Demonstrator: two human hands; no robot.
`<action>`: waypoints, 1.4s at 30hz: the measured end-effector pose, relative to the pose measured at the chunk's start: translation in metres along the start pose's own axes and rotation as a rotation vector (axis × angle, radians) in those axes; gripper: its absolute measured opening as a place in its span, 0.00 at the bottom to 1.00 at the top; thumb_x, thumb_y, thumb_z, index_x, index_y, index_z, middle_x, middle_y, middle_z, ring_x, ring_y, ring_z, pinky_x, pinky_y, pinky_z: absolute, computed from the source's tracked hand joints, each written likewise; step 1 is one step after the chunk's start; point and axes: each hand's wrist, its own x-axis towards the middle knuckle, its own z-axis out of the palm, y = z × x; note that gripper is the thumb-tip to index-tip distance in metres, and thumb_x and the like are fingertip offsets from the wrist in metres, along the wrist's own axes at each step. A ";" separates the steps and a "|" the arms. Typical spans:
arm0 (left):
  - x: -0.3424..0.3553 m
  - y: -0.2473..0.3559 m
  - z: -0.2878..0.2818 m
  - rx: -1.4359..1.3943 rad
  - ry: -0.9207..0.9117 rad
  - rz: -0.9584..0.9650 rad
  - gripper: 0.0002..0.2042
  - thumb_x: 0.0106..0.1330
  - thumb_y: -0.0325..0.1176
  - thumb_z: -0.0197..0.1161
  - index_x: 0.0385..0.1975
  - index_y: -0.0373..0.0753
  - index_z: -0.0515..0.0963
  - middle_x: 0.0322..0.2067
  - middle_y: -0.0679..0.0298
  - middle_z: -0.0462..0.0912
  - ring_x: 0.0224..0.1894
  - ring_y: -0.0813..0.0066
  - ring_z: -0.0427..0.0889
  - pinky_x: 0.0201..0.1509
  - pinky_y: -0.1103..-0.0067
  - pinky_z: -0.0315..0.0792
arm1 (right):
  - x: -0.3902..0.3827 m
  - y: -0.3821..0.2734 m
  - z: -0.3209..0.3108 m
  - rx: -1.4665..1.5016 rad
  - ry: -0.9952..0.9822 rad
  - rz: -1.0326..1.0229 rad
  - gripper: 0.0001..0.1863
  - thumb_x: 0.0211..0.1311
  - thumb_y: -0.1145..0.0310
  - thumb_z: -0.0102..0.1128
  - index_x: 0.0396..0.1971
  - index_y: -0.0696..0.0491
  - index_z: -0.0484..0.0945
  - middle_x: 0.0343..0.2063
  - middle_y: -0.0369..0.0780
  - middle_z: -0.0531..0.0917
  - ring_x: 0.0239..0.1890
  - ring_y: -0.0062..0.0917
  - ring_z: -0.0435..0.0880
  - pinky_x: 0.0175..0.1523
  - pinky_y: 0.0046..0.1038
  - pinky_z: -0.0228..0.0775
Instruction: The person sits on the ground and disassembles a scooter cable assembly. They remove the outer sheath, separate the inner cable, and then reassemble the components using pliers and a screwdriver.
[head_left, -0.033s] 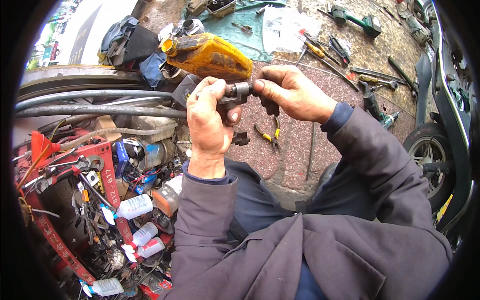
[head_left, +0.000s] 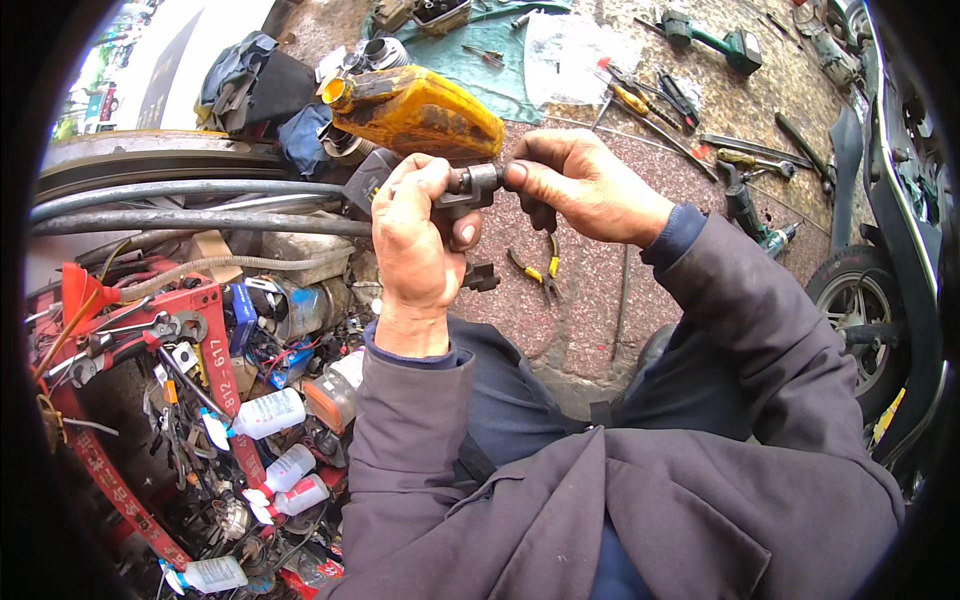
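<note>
My left hand (head_left: 418, 225) is closed around a grey metal part (head_left: 482, 182) with a short cylindrical body, held up in front of me. At the part's right end, the thumb and fingers of my right hand (head_left: 570, 180) pinch a small dark piece, mostly hidden by the fingertips. Pliers (head_left: 540, 268) with yellow-and-black handles lie on the reddish stone floor below the hands. Just beyond them rests a dirty yellow jug (head_left: 420, 112) on its side, its mouth to the left. A small dark metal piece (head_left: 482, 277) shows beside my left wrist.
At left stand a red metal frame (head_left: 215, 350), several spray bottles (head_left: 268, 413) and jumbled parts. Grey hoses (head_left: 200, 222) run in from the left. A green power tool (head_left: 715, 45) and screwdrivers (head_left: 630, 98) lie at the far right. A wheel (head_left: 858, 310) stands at the right.
</note>
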 end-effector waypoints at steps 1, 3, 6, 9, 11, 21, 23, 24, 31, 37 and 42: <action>0.000 0.000 0.000 -0.015 -0.003 -0.004 0.08 0.66 0.38 0.52 0.28 0.41 0.70 0.27 0.63 0.75 0.17 0.78 0.66 0.19 0.84 0.61 | -0.001 0.000 0.000 0.039 -0.011 -0.005 0.12 0.67 0.63 0.58 0.32 0.57 0.73 0.21 0.31 0.75 0.23 0.12 0.74 0.30 0.19 0.69; 0.001 0.000 0.000 -0.001 0.003 -0.009 0.08 0.67 0.38 0.52 0.28 0.41 0.70 0.28 0.61 0.76 0.17 0.78 0.66 0.19 0.83 0.61 | 0.000 0.001 0.000 0.067 0.001 -0.031 0.09 0.64 0.67 0.61 0.36 0.57 0.74 0.23 0.32 0.76 0.25 0.13 0.76 0.31 0.18 0.70; 0.002 -0.001 0.000 0.012 -0.007 -0.006 0.08 0.67 0.38 0.52 0.29 0.41 0.70 0.30 0.59 0.79 0.17 0.78 0.66 0.19 0.83 0.60 | 0.003 0.001 0.000 0.059 -0.002 -0.090 0.10 0.63 0.70 0.62 0.40 0.57 0.73 0.26 0.33 0.78 0.27 0.13 0.76 0.31 0.18 0.71; 0.002 -0.001 -0.001 0.016 -0.051 -0.015 0.08 0.66 0.37 0.53 0.29 0.41 0.70 0.27 0.62 0.77 0.17 0.79 0.67 0.19 0.83 0.59 | 0.004 0.001 0.001 0.039 0.025 -0.055 0.13 0.62 0.70 0.63 0.43 0.57 0.71 0.29 0.34 0.78 0.29 0.13 0.77 0.32 0.18 0.72; 0.002 -0.002 -0.001 0.031 -0.022 0.002 0.08 0.66 0.37 0.54 0.29 0.41 0.70 0.26 0.64 0.75 0.17 0.79 0.67 0.18 0.84 0.59 | 0.002 0.001 -0.003 0.006 -0.007 -0.041 0.13 0.63 0.68 0.62 0.43 0.57 0.72 0.29 0.34 0.78 0.28 0.13 0.78 0.33 0.18 0.73; -0.002 0.003 -0.008 -0.093 0.035 0.077 0.02 0.63 0.28 0.58 0.31 0.39 0.74 0.23 0.65 0.73 0.16 0.78 0.67 0.19 0.83 0.58 | 0.057 0.109 -0.094 -0.848 0.297 0.455 0.17 0.57 0.60 0.59 0.40 0.58 0.81 0.35 0.46 0.85 0.34 0.30 0.85 0.41 0.30 0.79; -0.002 0.004 -0.012 -0.095 0.059 0.089 0.02 0.63 0.28 0.58 0.33 0.39 0.74 0.24 0.65 0.73 0.16 0.78 0.67 0.19 0.83 0.58 | 0.056 0.153 -0.097 -1.110 0.237 0.365 0.16 0.53 0.68 0.56 0.41 0.55 0.81 0.41 0.51 0.83 0.47 0.40 0.82 0.56 0.35 0.72; -0.001 0.005 -0.015 -0.114 0.048 0.084 0.03 0.63 0.28 0.57 0.34 0.39 0.73 0.24 0.65 0.74 0.16 0.78 0.66 0.19 0.82 0.58 | 0.055 0.174 -0.093 -1.099 0.250 0.319 0.17 0.53 0.70 0.54 0.43 0.54 0.81 0.41 0.51 0.83 0.47 0.41 0.81 0.56 0.35 0.72; 0.004 0.007 -0.027 -0.140 0.053 0.017 0.04 0.65 0.32 0.56 0.34 0.39 0.72 0.25 0.63 0.76 0.16 0.79 0.66 0.18 0.84 0.57 | 0.049 0.257 -0.083 -1.285 0.104 0.235 0.11 0.56 0.73 0.50 0.39 0.53 0.75 0.39 0.58 0.76 0.40 0.51 0.79 0.46 0.43 0.73; 0.011 0.011 -0.032 -0.310 0.002 -0.118 0.04 0.63 0.33 0.55 0.30 0.42 0.71 0.31 0.58 0.81 0.14 0.79 0.66 0.18 0.83 0.56 | 0.051 0.252 -0.081 -1.376 -0.007 0.146 0.07 0.59 0.70 0.46 0.33 0.54 0.72 0.32 0.54 0.76 0.35 0.49 0.79 0.42 0.46 0.71; 0.020 0.009 -0.040 -0.487 -0.047 -0.203 0.02 0.61 0.32 0.56 0.29 0.44 0.71 0.29 0.60 0.81 0.13 0.77 0.66 0.18 0.80 0.58 | 0.093 0.144 -0.060 -0.840 0.075 0.004 0.09 0.59 0.70 0.53 0.38 0.58 0.72 0.31 0.50 0.80 0.33 0.40 0.82 0.41 0.39 0.75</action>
